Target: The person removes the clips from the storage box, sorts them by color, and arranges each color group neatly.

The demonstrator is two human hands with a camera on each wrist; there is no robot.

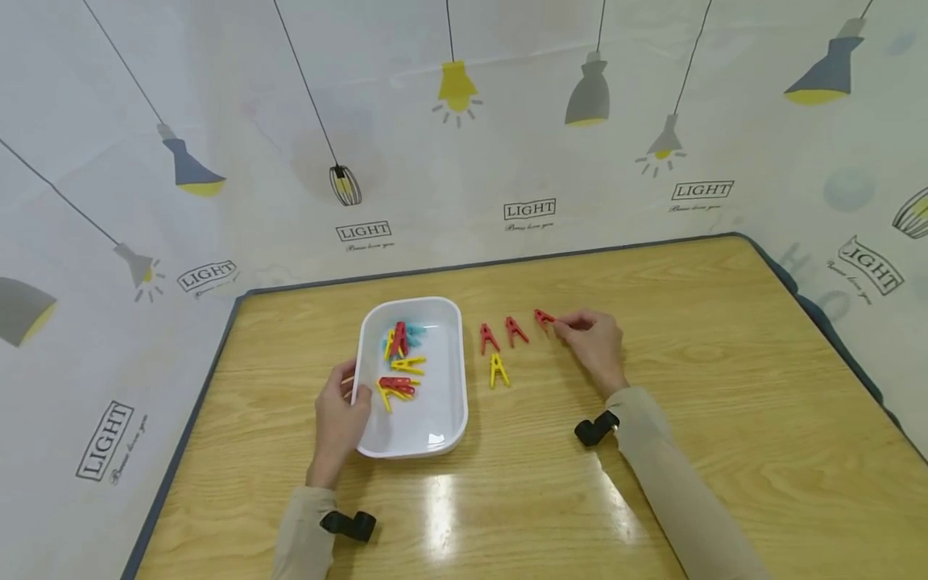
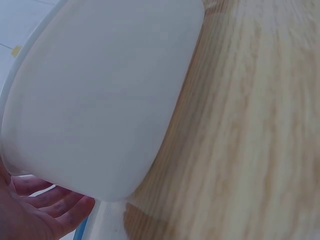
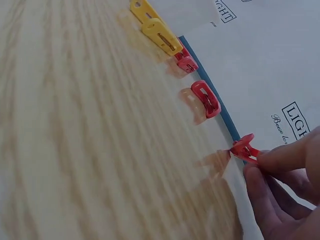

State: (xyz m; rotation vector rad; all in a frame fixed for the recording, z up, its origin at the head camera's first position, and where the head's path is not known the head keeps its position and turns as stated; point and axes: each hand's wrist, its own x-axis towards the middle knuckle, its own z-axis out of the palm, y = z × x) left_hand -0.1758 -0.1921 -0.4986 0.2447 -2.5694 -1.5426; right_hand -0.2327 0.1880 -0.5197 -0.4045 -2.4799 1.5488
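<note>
My right hand (image 1: 596, 345) pinches a red clothespin (image 1: 541, 316) between thumb and fingertips, low at the table; the right wrist view shows the same red clothespin (image 3: 242, 148) tilted in the fingers. To its left are two more red clothespins, one in the middle (image 1: 515, 331) and one nearer the container (image 1: 489, 338). A yellow clothespin (image 1: 498, 370) lies just in front of these. My left hand (image 1: 341, 423) grips the left side of a white plastic container (image 1: 438, 415), thumb at the rim. Several red, yellow and blue clothespins lie inside, some overlapping.
The wooden table (image 1: 522, 499) has a dark edge (image 1: 362, 279) along its back and sides. Behind it rises a white backdrop (image 1: 435, 161) printed with lamps. A small black device (image 1: 597, 428) is strapped to each wrist.
</note>
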